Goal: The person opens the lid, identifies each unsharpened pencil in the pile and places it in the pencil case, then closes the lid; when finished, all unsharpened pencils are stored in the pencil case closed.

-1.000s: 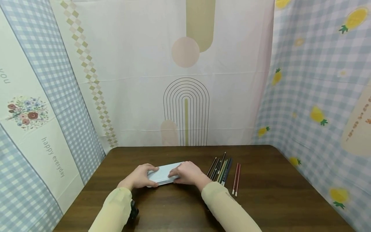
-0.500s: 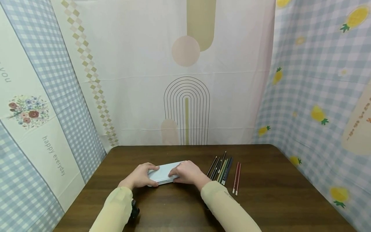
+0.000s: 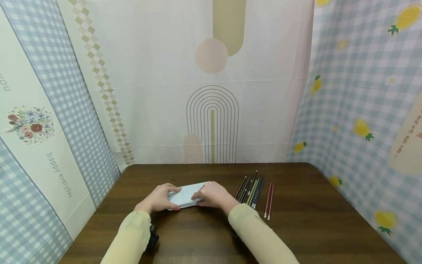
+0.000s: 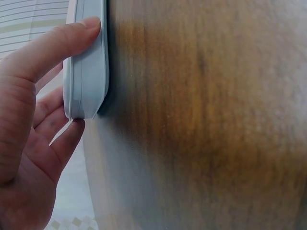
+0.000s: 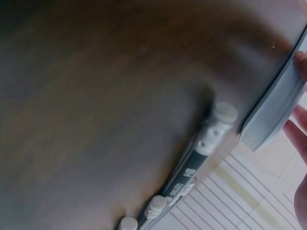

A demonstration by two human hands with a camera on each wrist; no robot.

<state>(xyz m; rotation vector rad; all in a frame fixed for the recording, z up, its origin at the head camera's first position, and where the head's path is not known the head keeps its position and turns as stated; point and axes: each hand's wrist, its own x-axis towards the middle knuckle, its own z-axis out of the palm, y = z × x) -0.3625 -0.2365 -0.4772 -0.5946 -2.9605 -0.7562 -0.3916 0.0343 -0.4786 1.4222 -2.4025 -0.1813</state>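
A flat, pale blue pencil case (image 3: pixel 185 195) with rounded corners lies on the table, its lid down. My left hand (image 3: pixel 159 198) grips its left end, the thumb on the near side and fingers round the far side. In the left wrist view, the thumb presses the side wall of the case (image 4: pixel 90 72) and a seam runs along it. At the other end, my right hand (image 3: pixel 213 194) holds the case with thumb on the near side; some of its fingers are hidden. The right wrist view catches only part of that hand (image 5: pixel 301 139) at the case's corner.
Just right of my right hand lies a loose bunch of several dark and green pencils (image 3: pixel 251 191), partly behind the wrist. Two red pencils (image 3: pixel 269 201) lie farther right. Patterned cloths (image 3: pixel 158 91) hang behind and beside the brown wooden table (image 3: pixel 306 205).
The head view has shifted very slightly. Both hands keep their places on the pencil case, and the pencils lie as before.
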